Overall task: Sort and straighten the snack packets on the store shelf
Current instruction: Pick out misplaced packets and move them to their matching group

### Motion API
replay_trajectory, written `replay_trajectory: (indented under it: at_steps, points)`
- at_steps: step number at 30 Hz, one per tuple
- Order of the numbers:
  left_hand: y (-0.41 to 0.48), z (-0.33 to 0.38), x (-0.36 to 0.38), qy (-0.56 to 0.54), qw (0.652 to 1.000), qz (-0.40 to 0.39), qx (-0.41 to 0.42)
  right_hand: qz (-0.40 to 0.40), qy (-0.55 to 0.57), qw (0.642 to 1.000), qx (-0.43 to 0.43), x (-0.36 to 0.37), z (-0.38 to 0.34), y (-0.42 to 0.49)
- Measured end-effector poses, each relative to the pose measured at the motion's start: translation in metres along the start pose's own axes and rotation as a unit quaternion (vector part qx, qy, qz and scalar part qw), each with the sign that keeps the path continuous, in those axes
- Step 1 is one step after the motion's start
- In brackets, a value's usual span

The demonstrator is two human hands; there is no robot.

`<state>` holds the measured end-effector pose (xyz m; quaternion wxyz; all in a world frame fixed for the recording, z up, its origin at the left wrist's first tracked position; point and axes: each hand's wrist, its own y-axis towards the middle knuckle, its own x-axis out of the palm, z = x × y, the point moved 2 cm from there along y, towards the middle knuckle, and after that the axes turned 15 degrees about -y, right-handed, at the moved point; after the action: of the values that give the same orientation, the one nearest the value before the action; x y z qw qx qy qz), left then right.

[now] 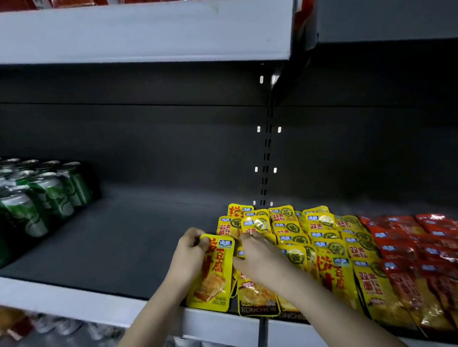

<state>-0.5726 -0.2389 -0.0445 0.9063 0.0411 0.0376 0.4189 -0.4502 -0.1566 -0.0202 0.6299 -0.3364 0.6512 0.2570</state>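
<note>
Packet (210, 269) sits gripped in left hand (189, 252), beside right hand (256, 254).

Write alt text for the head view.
A person's left hand grips a yellow packet at the shelf edge while the right hand touches the yellow pile. To the right lie red packets, to the left green cans.

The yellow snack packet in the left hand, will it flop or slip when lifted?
The flat yellow foil snack packet probably flexes yet keeps its shape: it lies flat where the left hand grips its top corner. Its glossy film likely slides easily. It seems light, being thin.
</note>
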Motion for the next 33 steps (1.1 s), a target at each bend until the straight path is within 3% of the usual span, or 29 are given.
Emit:
replay_trajectory:
  at_steps: [6, 17, 33]
  points:
    - [-0.002, 0.003, 0.0, -0.003, 1.0, 0.004, -0.004, -0.042, -0.021, 0.999, -0.015, -0.005, 0.003, 0.008]
    - [-0.004, 0.002, 0.001, -0.021, 0.999, 0.0, -0.024, 0.032, 0.07, 0.997, 0.033, -0.015, 0.004, 0.044]
    - [0.004, -0.008, 0.007, 0.121, 0.991, -0.04, 0.034, 0.164, 0.042, 0.984, 0.06, -0.013, 0.0, 0.046]
